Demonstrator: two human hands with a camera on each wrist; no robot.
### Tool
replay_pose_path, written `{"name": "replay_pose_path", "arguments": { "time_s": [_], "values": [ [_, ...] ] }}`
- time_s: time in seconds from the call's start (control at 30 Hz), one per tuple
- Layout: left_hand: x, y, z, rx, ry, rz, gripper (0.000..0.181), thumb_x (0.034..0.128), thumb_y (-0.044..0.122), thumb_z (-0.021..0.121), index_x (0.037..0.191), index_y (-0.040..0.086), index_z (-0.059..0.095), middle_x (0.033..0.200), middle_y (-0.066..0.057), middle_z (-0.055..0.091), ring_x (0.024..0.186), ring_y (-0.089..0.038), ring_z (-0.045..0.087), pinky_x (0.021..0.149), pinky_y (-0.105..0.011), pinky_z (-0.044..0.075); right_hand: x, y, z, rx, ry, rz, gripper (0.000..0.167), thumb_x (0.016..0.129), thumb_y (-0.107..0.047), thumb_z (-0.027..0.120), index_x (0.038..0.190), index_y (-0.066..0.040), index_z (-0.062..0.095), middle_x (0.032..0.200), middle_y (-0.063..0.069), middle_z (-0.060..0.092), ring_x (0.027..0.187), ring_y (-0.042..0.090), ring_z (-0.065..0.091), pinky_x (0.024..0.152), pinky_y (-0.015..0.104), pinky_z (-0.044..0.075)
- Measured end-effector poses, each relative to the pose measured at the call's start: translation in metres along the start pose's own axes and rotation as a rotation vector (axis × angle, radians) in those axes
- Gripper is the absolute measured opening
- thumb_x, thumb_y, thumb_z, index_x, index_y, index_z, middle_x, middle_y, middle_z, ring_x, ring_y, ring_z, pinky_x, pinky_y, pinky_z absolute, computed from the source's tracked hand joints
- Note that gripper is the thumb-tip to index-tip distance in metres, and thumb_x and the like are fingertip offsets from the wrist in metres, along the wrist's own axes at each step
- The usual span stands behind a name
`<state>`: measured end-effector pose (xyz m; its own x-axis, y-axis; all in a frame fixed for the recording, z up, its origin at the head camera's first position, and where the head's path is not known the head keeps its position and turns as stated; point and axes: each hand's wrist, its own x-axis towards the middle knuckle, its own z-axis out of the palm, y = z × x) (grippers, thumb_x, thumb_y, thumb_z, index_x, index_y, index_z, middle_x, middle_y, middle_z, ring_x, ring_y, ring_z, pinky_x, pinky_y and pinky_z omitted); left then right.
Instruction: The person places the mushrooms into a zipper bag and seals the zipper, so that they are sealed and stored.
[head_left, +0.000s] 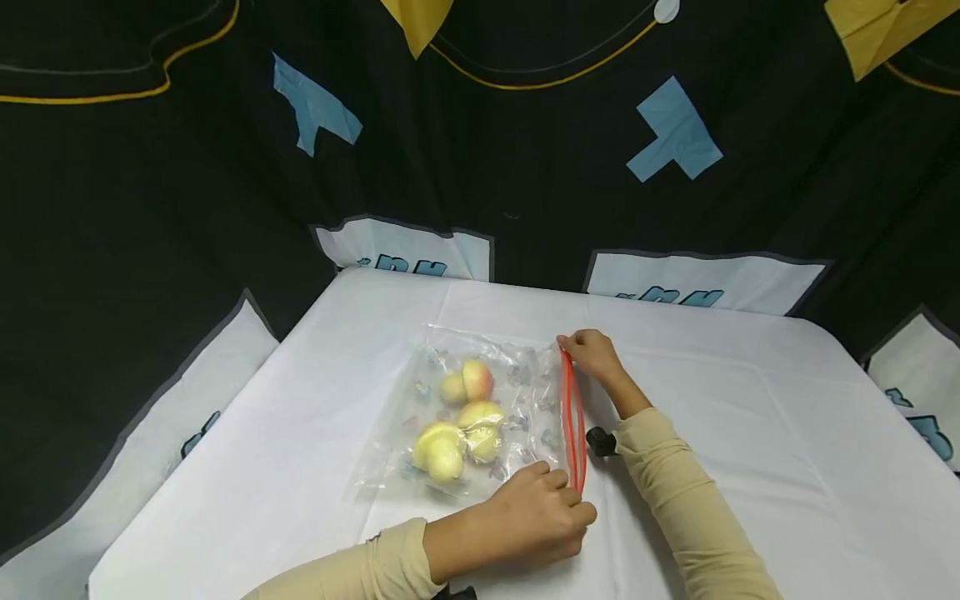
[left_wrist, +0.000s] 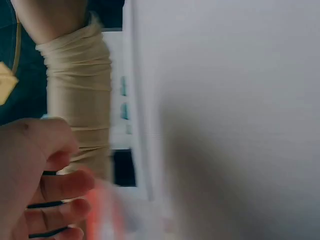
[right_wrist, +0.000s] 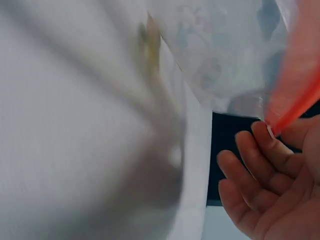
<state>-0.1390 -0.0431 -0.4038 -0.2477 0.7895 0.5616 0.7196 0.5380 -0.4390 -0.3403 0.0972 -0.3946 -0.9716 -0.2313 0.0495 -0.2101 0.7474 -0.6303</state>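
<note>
A see-through zip bag (head_left: pixel 540 392) with a printed pattern lies on the white table, its red-edged mouth (head_left: pixel 570 417) facing right. Several yellow fruits (head_left: pixel 442 454), one with a reddish side, sit inside it. At the near corner of the mouth my left hand (head_left: pixel 536 517) grips the red edge with curled fingers. My right hand (head_left: pixel 596 354) pinches the far corner. The right wrist view shows the red strip (right_wrist: pixel 300 102) between thumb and index finger, while the other fingers stay loosely bent. In the left wrist view the red strip (left_wrist: pixel 102 210) is blurred beside the fingertips.
The white-covered table (head_left: pixel 750 467) extends to both sides of the bag. A black cloth (head_left: pixel 525 183) with blue and yellow pieces hangs behind it. A small dark wrist device (head_left: pixel 602 442) sits by the right forearm.
</note>
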Motion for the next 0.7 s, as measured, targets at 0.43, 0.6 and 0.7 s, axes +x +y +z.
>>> {"name": "replay_pose_path", "arguments": {
  "time_s": [0.43, 0.6, 0.7],
  "values": [
    [0.029, -0.123, -0.028, -0.354, -0.329, -0.577, 0.033, 0.0902, 0.041, 0.051, 0.109, 0.017, 0.062, 0.113, 0.0, 0.064, 0.109, -0.022, 0.055, 0.092, -0.041, 0.041, -0.01, -0.001, -0.052, -0.082, -0.029, -0.069, 0.056, 0.094, -0.043, 0.043, 0.125, 0.003, 0.051, 0.123, 0.024, 0.055, 0.113, 0.037, 0.053, 0.09, 0.048, 0.045],
    [0.046, -0.164, 0.001, -0.423, -0.429, -0.678, 0.042, 0.0916, 0.041, 0.049, 0.125, 0.016, 0.053, 0.122, -0.004, 0.06, 0.113, -0.024, 0.055, 0.095, -0.047, 0.039, -0.008, -0.002, -0.048, -0.059, -0.049, -0.04, 0.058, 0.093, -0.045, 0.043, 0.127, 0.002, 0.049, 0.127, 0.023, 0.053, 0.117, 0.037, 0.05, 0.092, 0.048, 0.044],
    [0.058, -0.177, 0.022, -0.498, -0.499, -0.694, 0.05, 0.0924, 0.042, 0.046, 0.134, 0.015, 0.043, 0.125, -0.007, 0.058, 0.116, -0.024, 0.054, 0.097, -0.048, 0.039, -0.007, -0.002, -0.043, -0.047, -0.065, -0.036, 0.057, 0.094, -0.044, 0.043, 0.127, 0.002, 0.049, 0.128, 0.022, 0.052, 0.118, 0.037, 0.048, 0.093, 0.049, 0.043]
  ]
}}
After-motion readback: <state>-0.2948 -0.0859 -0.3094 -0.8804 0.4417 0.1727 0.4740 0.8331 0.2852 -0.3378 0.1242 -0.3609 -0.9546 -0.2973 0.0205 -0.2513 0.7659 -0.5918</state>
